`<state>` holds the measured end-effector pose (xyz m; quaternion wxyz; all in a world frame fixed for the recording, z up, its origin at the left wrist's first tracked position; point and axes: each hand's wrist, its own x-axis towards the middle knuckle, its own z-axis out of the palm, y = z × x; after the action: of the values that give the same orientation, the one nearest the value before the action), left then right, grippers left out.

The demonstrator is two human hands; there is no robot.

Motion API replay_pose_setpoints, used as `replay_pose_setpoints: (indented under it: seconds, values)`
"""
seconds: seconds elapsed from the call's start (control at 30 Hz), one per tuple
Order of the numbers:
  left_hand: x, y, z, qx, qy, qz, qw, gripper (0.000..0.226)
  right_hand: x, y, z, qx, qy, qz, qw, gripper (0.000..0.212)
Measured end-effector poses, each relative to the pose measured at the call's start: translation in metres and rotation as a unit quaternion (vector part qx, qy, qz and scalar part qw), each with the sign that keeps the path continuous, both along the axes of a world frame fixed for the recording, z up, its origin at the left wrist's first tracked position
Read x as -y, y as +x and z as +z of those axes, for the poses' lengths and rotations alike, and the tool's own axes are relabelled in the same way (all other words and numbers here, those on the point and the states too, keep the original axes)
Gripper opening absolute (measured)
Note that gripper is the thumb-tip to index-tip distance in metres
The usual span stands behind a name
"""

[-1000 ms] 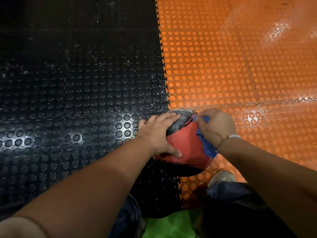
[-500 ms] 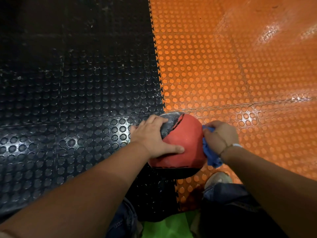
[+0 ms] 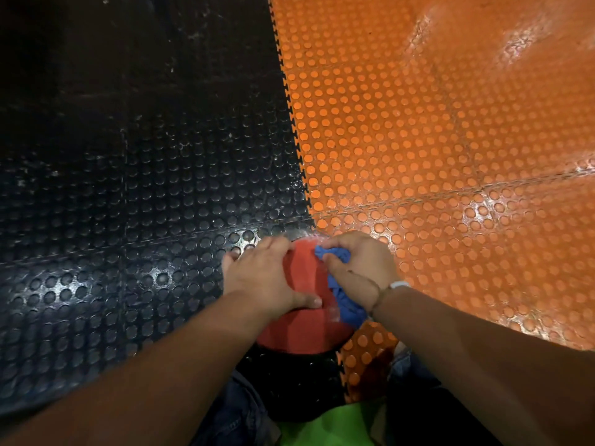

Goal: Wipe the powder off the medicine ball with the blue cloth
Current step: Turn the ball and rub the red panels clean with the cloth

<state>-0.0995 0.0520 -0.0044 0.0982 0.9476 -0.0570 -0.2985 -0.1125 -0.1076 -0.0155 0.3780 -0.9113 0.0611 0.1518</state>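
The right hand's [image 3: 357,268] fingers [image 3: 335,243] are curled tight around a bunched blue cloth [image 3: 331,254], pressing it onto the upper right face of the ball [image 3: 302,329], and a tail of cloth hangs out under the palm toward five o'clock. The left hand's [image 3: 264,275] fingers [image 3: 273,245] lie spread and fairly straight over the ball's nine-to-eleven o'clock side, with the thumb stretched across the red panel, pressing down to steady it rather than clamping. The ball sits on the floor low in the middle of the view, right on the toothed seam [image 3: 291,107] where the black mat [image 3: 128,220] meets the orange mat [image 3: 450,156]. The wiping looks to be in mid-stroke. A pale haze of powder [image 3: 297,235] shows at the ball's twelve o'clock rim, beyond both sets of fingertips, and a faint smear lies just beside the cloth's tail. So the next move probably calls for dragging the cloth up and over that far rim, or rolling the ball toward six o'clock with the left hand to bring the dusty part within reach. There is open studded floor from nine through three o'clock for rolling. At six o'clock it is tight, with denim-clad knees [image 3: 238,413] and something green [image 3: 322,426] close behind the ball. The studs may let the ball rock, so the steadying palm matters.
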Motion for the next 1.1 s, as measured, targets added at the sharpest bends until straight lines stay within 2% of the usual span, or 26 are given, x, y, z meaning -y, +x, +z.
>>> replay_pose_setpoints:
  seconds: [0.07,0.1,0.17,0.27,0.33,0.47,0.5,0.57,0.63,0.67,0.7,0.73,0.8,0.87,0.93,1.0,1.1]
  values:
    - [0.001,-0.015,-0.003,0.023,-0.003,-0.008,1.000,0.094,-0.012,-0.006,0.001,0.040,-0.041,0.119,0.991,0.022]
    - [0.001,-0.021,-0.004,0.035,-0.003,-0.011,0.999,0.094,-0.012,-0.010,-0.002,0.061,-0.048,0.144,0.987,0.023]
    - [0.003,-0.028,-0.006,0.043,-0.010,-0.014,0.999,0.095,-0.001,-0.012,-0.009,0.056,-0.041,0.100,0.993,0.019]
    - [0.008,-0.032,-0.008,0.034,-0.054,-0.007,0.998,0.096,0.019,-0.009,-0.013,-0.021,-0.032,-0.033,0.999,0.018]
    - [0.011,-0.033,-0.012,0.033,-0.091,-0.005,0.995,0.097,0.019,-0.006,-0.012,-0.048,-0.057,-0.070,0.995,0.020]
    - [0.010,-0.035,-0.013,0.045,-0.097,-0.018,0.994,0.098,-0.008,-0.015,0.001,0.027,-0.079,0.100,0.991,0.028]
    - [0.008,-0.036,-0.013,0.049,-0.095,-0.021,0.994,0.098,-0.007,-0.014,0.001,0.029,-0.075,0.105,0.991,0.027]
    - [0.005,-0.040,-0.011,0.050,-0.096,-0.016,0.994,0.097,0.011,-0.007,-0.008,-0.040,-0.080,0.025,0.996,0.022]
    - [0.003,-0.046,-0.009,0.043,-0.102,-0.005,0.994,0.097,0.032,-0.003,-0.015,-0.147,-0.099,-0.067,0.982,0.021]
    - [0.003,-0.048,-0.009,0.043,-0.103,-0.006,0.994,0.097,0.037,-0.003,-0.016,-0.173,-0.113,-0.077,0.975,0.021]
    - [0.003,-0.049,-0.010,0.045,-0.101,-0.011,0.994,0.096,0.035,-0.003,-0.017,-0.170,-0.127,-0.065,0.975,0.023]
    - [0.003,-0.050,-0.010,0.050,-0.098,-0.015,0.994,0.095,0.025,-0.002,-0.015,-0.129,-0.136,-0.037,0.982,0.023]
    - [0.003,-0.050,-0.011,0.056,-0.092,-0.014,0.994,0.094,0.001,-0.003,-0.005,-0.030,-0.105,0.040,0.993,0.021]
    - [0.003,-0.049,-0.012,0.058,-0.087,-0.014,0.994,0.095,-0.009,-0.001,-0.002,0.013,-0.078,0.076,0.994,0.021]
    - [0.002,-0.050,-0.011,0.051,-0.089,-0.020,0.995,0.096,0.005,0.004,-0.008,-0.036,-0.096,0.035,0.994,0.025]
    - [0.001,-0.052,-0.008,0.040,-0.089,-0.035,0.995,0.096,0.026,0.005,-0.015,-0.122,-0.127,-0.019,0.984,0.029]
    - [0.004,-0.049,-0.007,0.031,-0.102,-0.032,0.994,0.091,0.031,0.006,-0.021,-0.183,-0.173,-0.004,0.968,0.030]
